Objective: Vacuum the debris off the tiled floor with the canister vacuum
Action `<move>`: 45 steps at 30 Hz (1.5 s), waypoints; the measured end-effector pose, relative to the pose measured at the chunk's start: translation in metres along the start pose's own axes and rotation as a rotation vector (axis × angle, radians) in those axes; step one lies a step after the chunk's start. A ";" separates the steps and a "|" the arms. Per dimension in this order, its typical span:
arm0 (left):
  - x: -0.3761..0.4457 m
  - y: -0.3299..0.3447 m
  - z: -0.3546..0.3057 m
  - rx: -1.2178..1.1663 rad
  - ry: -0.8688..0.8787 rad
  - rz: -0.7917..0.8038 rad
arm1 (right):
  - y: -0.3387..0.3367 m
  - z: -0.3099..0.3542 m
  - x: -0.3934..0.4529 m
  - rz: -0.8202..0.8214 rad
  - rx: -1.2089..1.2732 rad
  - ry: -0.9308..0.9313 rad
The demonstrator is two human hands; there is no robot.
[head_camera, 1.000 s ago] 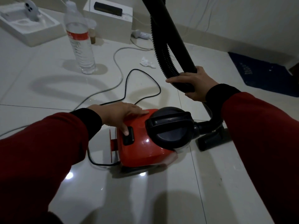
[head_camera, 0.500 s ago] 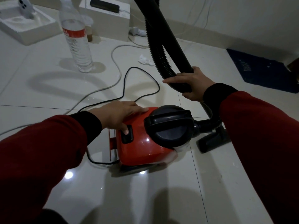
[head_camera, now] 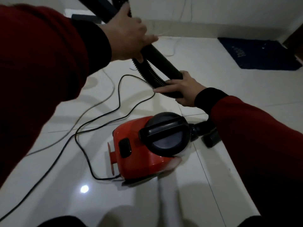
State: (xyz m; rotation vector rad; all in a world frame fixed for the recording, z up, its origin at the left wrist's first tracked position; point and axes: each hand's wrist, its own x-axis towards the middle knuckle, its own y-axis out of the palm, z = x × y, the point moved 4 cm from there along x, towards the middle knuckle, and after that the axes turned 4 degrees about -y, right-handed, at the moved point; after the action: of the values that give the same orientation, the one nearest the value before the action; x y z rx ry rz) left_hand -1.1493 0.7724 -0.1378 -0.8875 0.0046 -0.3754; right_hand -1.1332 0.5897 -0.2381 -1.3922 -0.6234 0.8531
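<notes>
A red canister vacuum [head_camera: 141,154] with a round black lid and carry handle stands on the glossy tiled floor [head_camera: 205,185]. Its black switch [head_camera: 125,147] faces me. A black wand [head_camera: 161,63] and a ribbed hose [head_camera: 148,72] rise from it toward the upper left. My left hand [head_camera: 127,35] grips the wand high up. Lower down, my right hand [head_camera: 182,90] holds the hose cuff and wand end. The black floor nozzle [head_camera: 211,138] shows just right of the canister, partly hidden by my right sleeve. No debris is plainly visible.
The black power cord [head_camera: 82,141] loops over the tiles left of the canister, and a grey cable [head_camera: 78,117] crosses beside it. A dark blue mat [head_camera: 259,53] lies at the back right by the wall. A white box edge [head_camera: 68,13] shows behind my left arm.
My left hand left the canister's switch and rose to grip the wand. My right hand stays on the hose cuff. The view tilted, and my left arm now hides the bottle.
</notes>
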 end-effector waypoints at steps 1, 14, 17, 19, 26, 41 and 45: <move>0.005 -0.002 0.000 0.039 0.043 0.030 | -0.002 -0.002 0.000 -0.003 0.011 0.032; 0.062 -0.043 0.017 -0.309 0.120 0.306 | -0.057 -0.011 -0.038 -0.907 1.283 1.150; 0.064 -0.079 0.009 -0.390 0.087 0.441 | -0.082 0.002 -0.034 -0.811 1.667 1.361; 0.060 -0.104 0.000 -0.455 0.101 0.565 | -0.100 0.009 -0.025 -0.876 1.961 1.308; 0.039 -0.180 -0.006 -0.633 0.404 0.986 | -0.141 0.037 -0.070 -0.803 1.936 1.587; -0.080 -0.161 0.077 -1.122 0.295 1.662 | -0.124 0.176 -0.042 -0.805 2.196 1.760; -0.105 -0.143 0.085 -1.277 0.155 1.703 | -0.125 0.219 -0.018 -1.174 2.402 1.705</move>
State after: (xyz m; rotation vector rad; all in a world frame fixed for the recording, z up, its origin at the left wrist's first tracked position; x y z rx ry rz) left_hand -1.2797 0.7888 0.0090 -1.7190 1.1774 1.3236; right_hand -1.3024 0.7058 -0.0902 0.8671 0.8924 -0.7996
